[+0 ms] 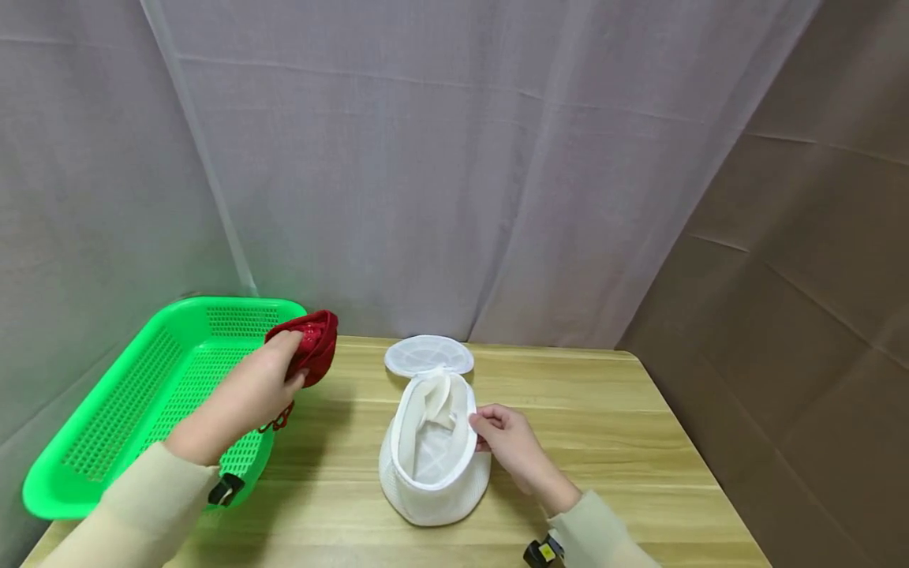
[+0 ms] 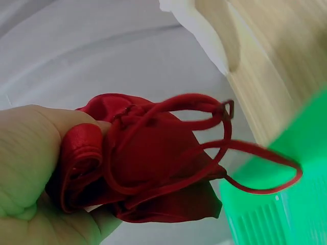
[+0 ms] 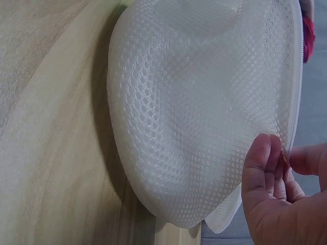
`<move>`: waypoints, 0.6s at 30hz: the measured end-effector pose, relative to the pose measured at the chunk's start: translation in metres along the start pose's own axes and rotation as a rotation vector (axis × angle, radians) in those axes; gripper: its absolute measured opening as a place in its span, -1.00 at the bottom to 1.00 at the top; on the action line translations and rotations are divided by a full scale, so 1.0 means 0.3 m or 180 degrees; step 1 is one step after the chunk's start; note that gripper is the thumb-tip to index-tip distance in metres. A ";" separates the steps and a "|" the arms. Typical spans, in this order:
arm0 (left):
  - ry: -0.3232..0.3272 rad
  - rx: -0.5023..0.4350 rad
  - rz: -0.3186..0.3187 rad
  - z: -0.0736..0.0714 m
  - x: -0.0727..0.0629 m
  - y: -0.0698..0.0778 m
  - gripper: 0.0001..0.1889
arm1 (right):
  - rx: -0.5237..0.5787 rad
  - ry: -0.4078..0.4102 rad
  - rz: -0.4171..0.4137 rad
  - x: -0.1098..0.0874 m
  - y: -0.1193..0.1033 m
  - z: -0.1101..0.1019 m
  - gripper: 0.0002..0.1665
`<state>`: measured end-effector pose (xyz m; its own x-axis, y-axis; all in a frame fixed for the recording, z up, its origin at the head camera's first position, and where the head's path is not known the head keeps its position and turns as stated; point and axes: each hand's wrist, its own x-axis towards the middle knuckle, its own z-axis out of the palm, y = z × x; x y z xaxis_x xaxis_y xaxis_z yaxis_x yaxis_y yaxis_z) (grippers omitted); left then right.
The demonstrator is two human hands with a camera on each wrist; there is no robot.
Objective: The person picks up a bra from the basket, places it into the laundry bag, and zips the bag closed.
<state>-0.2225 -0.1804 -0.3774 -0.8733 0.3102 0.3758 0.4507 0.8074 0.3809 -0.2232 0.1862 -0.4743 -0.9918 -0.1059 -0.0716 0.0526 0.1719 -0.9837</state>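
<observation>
The landmark for all positions is the white mesh laundry bag (image 1: 433, 509), which stands on the wooden table (image 1: 568, 410) with its mouth facing up. The left hand (image 1: 266, 379) grasps a red satin garment (image 1: 323, 351), bunched between thumb and fingers, to the left of the bag and well apart from it, at the near side of the green plastic basket (image 1: 152, 325). The right hand (image 1: 513, 443) pinches the bag's rim on its right side. Primary hazard: the thin straps (image 2: 245, 146) hang in loose loops below the grip, and in the left wrist view one loop overlaps the basket; contact cannot be confirmed. If a loop is touching, moving the garment toward the bag could snag it on the perforated wall and drag the basket. Secondary hazard: the strap slider (image 2: 228, 109) could catch in the mesh or in the zipper (image 3: 299, 76) along the bag's rim. Tertiary hazard: the bag's soft wall appears to rely partly on the right-hand pinch; if that is relaxed, the mouth may narrow, and a slack fold (image 1: 439, 401) inside could obstruct entry. The lid (image 1: 429, 356) lies folded back behind the bag; disturbing the rim could swing it over the mouth. A loose left grip could let the slippery satin unfold and fall short of the bag.
</observation>
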 end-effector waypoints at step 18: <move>-0.0221 -0.1327 0.0091 0.143 0.049 0.192 -0.70 | -0.0050 -0.0093 0.0009 -0.019 -0.023 0.022 -0.74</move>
<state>-0.2173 -0.1079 -0.3862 -0.8633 0.3741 0.3387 0.4987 0.5302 0.6857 -0.2173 0.1792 -0.4681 -0.9878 -0.1340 -0.0793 0.0533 0.1875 -0.9808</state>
